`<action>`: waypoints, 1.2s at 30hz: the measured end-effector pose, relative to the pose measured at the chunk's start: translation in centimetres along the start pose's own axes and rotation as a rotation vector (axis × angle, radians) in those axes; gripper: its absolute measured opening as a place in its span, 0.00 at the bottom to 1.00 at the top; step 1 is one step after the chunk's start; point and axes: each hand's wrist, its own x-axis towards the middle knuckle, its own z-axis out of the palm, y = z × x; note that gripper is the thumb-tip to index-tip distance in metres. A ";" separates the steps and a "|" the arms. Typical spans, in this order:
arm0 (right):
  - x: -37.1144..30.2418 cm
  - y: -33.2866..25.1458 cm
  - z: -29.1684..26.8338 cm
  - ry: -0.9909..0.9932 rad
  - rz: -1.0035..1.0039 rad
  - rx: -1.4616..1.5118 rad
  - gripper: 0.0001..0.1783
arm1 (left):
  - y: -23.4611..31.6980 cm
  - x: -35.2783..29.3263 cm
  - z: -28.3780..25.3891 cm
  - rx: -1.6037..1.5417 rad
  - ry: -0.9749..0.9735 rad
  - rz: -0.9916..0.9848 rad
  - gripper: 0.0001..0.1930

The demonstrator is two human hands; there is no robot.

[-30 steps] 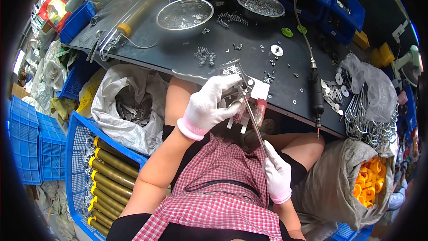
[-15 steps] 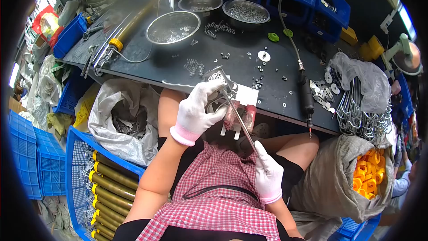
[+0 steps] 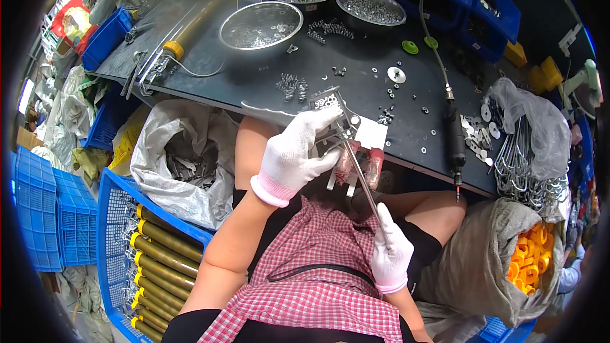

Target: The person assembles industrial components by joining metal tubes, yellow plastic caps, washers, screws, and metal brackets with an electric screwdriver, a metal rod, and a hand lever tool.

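Note:
My left hand, in a white knitted glove with a pink cuff, is closed at the near edge of the bench on a grey metal bracket. Its palm and fingers hide part of that piece. A long, thin metal rod slants from the bracket down to the right. My right hand, gloved alike, grips the rod's lower end above my lap, fingers wrapped round it. Just beyond the bracket, small metal nuts sit in a little holder. Behind the rod are red-wrapped bundles and a white card.
Steel bowls of small hardware stand at the back of the dark bench. Springs lie nearer. A hanging power screwdriver is at right, beside metal hooks. Yellow-ended tubes fill a blue crate at lower left.
The whole view has shifted, so the bench and both hands appear further right, the hands slightly lower. Each hand keeps its hold on the bracket and rod.

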 end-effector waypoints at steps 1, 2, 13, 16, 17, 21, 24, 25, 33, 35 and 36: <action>0.0 0.1 0.1 -0.001 0.003 -0.001 0.28 | -0.1 0.1 0.0 -0.002 -0.002 -0.002 0.28; -0.1 0.2 0.2 -0.011 0.020 0.024 0.28 | -0.3 0.2 -0.1 0.034 0.001 0.043 0.28; 3.8 -1.7 -1.5 -0.295 0.379 0.492 0.24 | 1.6 -0.2 1.4 0.036 -0.120 0.058 0.26; 5.7 -2.1 -0.7 -0.243 0.290 0.445 0.21 | 3.3 -0.4 1.9 0.055 -0.149 0.054 0.28; 6.0 -2.2 -0.6 -0.224 0.297 0.407 0.21 | 3.9 -0.1 1.8 0.086 -0.164 0.054 0.28; 7.3 -3.7 -1.8 -0.172 0.261 0.372 0.18 | 5.6 0.5 2.2 0.277 -0.088 0.181 0.29; 7.9 -4.7 -2.8 -0.039 0.094 0.203 0.12 | 7.0 0.7 3.2 0.345 -0.072 0.269 0.27; 8.0 -4.9 -3.3 -0.025 0.101 0.192 0.11 | 7.8 1.1 3.2 0.353 -0.078 0.262 0.27; 11.1 -9.0 -4.6 0.110 -0.047 0.586 0.07 | 13.1 4.3 0.0 0.317 0.080 0.416 0.27; 11.8 -10.1 -4.3 0.091 -0.073 0.680 0.07 | 14.1 4.9 -1.0 0.381 0.075 0.419 0.30; 12.4 -10.5 -4.8 0.045 -0.066 0.776 0.06 | 14.7 5.5 -1.4 0.461 0.063 0.431 0.30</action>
